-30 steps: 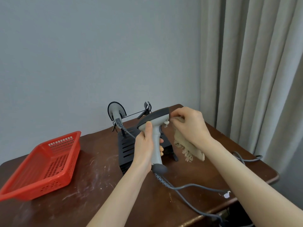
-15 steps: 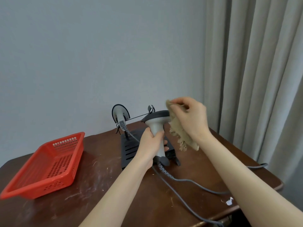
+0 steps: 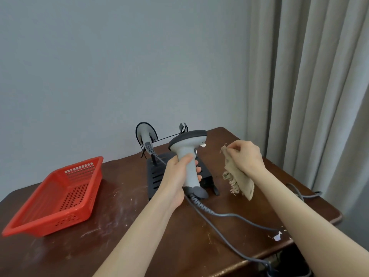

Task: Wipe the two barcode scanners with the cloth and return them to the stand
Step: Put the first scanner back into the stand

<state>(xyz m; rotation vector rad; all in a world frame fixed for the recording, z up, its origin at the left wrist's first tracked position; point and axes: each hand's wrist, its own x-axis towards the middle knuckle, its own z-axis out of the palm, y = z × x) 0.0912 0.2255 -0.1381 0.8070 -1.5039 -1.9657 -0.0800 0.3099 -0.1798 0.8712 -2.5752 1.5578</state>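
Over the dark brown wooden counter, seen from the head camera, the left hand is wrapped round the pale grey handle of a grey pistol-shaped barcode scanner with a dark cap, holding it upright above the black slotted metal stand, its coiled grey cable trailing off toward five o'clock. At three o'clock from that scanner, apart from it, the right hand pinches a beige frayed cloth between thumb and fingers, the rest hanging limp. A second grey scanner hangs on the stand's wire cradle at eleven o'clock from the held one. A red perforated plastic basket sits well apart at nine o'clock. The scanner looks like rigid, smooth plastic, probably light; the handle is the natural grip, and I judge the smooth shell could slip if held loosely while the cable tugs. The window at the head's front seems the delicate part, best wiped gently. The cloth is soft and floppy and sheds threads, so bunching it in the fingers should give firmer contact.
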